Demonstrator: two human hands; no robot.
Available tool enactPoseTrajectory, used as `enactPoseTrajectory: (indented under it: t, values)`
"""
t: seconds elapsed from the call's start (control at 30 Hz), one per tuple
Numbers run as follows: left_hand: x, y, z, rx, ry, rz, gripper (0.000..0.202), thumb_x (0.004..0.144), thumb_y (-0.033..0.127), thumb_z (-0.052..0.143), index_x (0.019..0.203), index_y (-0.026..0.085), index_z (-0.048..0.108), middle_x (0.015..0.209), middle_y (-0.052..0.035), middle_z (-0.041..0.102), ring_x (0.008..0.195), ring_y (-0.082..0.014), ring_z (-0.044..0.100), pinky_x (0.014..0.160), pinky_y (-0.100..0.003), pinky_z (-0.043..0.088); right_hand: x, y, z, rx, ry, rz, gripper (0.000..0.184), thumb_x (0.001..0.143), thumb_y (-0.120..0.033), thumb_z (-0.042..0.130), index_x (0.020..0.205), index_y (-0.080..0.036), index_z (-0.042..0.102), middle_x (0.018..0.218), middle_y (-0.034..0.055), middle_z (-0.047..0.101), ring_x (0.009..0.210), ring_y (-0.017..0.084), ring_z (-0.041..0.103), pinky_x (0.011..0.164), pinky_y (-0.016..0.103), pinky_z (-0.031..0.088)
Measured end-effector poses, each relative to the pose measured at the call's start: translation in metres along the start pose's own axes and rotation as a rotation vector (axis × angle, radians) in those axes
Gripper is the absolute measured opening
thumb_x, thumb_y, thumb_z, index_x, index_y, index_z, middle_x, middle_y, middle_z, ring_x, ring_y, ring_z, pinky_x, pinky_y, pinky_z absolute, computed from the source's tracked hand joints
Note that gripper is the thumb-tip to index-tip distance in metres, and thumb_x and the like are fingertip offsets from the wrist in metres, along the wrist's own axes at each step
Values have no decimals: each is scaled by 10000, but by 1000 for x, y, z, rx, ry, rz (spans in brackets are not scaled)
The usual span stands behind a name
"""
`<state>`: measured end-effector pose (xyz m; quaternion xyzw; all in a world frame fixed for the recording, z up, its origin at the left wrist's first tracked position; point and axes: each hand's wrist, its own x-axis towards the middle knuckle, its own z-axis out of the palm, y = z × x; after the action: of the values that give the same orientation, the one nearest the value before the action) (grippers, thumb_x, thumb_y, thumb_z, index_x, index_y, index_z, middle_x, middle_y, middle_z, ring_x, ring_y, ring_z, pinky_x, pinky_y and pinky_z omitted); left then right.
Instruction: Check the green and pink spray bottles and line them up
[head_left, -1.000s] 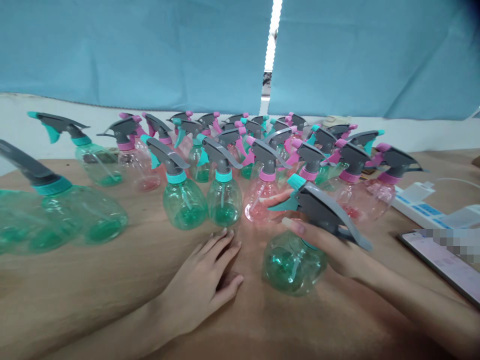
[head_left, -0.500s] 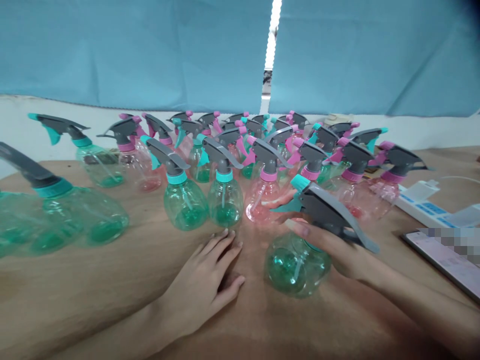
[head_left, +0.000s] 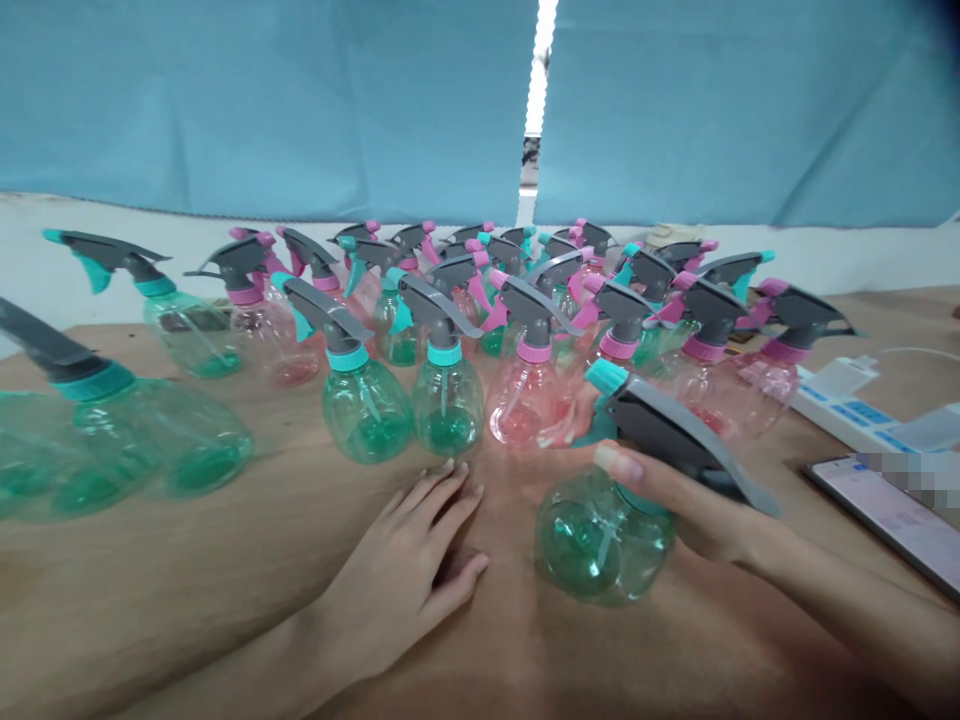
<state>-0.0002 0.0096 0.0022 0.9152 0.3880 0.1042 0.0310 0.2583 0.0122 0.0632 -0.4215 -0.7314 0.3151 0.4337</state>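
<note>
My right hand (head_left: 675,495) is closed around the neck of a green spray bottle (head_left: 600,545) with a teal collar and grey trigger head. The bottle tilts, its nozzle pointing left and away from me, and its far-side fingers show only in part behind it. My left hand (head_left: 416,550) lies flat on the table (head_left: 300,600), fingers stretched forward, holding nothing. Just beyond its fingertips stand two green spray bottles (head_left: 448,405), upright, and a pink spray bottle (head_left: 523,400) is to their right.
Several more pink and green spray bottles crowd the back of the table. At the left edge are large green bottles (head_left: 202,445). On the right lie a phone (head_left: 885,530) and a white power strip (head_left: 855,415). A blue curtain (head_left: 262,110) hangs behind.
My right hand has shifted slightly right and towards me with the green spray bottle, whose head has turned a little. My left hand stays in place on the table.
</note>
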Motion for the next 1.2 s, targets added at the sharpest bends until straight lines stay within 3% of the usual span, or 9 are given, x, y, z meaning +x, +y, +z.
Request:
enactPoseTrajectory:
  t: [0.3, 0.47, 0.6, 0.67, 0.8, 1.0, 1.2]
  values:
    - [0, 0, 0, -4, 8, 0, 480, 936, 383, 502, 1365, 175, 456, 1431, -100, 455, 1307, -286, 409, 1052, -454, 361, -1, -2, -2, 39, -59, 27, 306, 904, -488, 484, 734, -250, 572, 638, -11, 483, 582, 150, 483, 528, 284, 438]
    - [0, 0, 0, 0, 3, -7, 485, 931, 390, 511, 1362, 173, 464, 1420, -101, 468, 1291, -286, 429, 1044, -452, 372, -1, -1, -1, 115, -74, 43, 286, 897, -465, 513, 732, -251, 607, 633, -18, 537, 577, 141, 537, 519, 267, 469]
    - [-1, 0, 0, 4, 2, -6, 489, 937, 390, 508, 1366, 160, 459, 1428, -107, 456, 1302, -285, 412, 1052, -455, 359, 3, -6, 2, 266, -121, 10, 125, 884, -362, 570, 902, -287, 668, 782, 0, 657, 886, 194, 656, 775, 325, 556]
    - [-1, 0, 1, 0, 1, -8, 487, 940, 394, 505, 1368, 167, 456, 1433, -103, 450, 1309, -282, 403, 1055, -450, 357, 5, -9, 4, 314, -127, -12, 175, 872, -295, 593, 1032, -303, 662, 931, 13, 692, 1051, 214, 628, 858, 355, 553]
    - [0, 0, 1, -1, -1, -9, 482, 948, 395, 491, 1375, 178, 443, 1435, -99, 447, 1311, -276, 399, 1054, -452, 355, 7, -12, 6, 308, -108, -21, 332, 867, -220, 587, 1188, -306, 608, 1143, 28, 671, 1180, 227, 568, 863, 356, 571]
    - [0, -1, 1, 14, 0, 0, 476, 946, 385, 493, 1363, 159, 454, 1424, -108, 457, 1303, -278, 407, 1046, -451, 366, 7, -13, 6, 306, -107, 10, 383, 885, -278, 578, 1267, -287, 555, 1247, 41, 631, 1165, 215, 589, 903, 344, 561]
    - [-1, -2, 2, 19, 25, 6, 475, 940, 384, 502, 1363, 173, 454, 1425, -99, 459, 1289, -278, 426, 1037, -448, 376, 12, -17, 6, 263, -161, 20, 417, 889, -411, 547, 1283, -275, 556, 1142, 59, 691, 1095, 241, 636, 882, 378, 568]
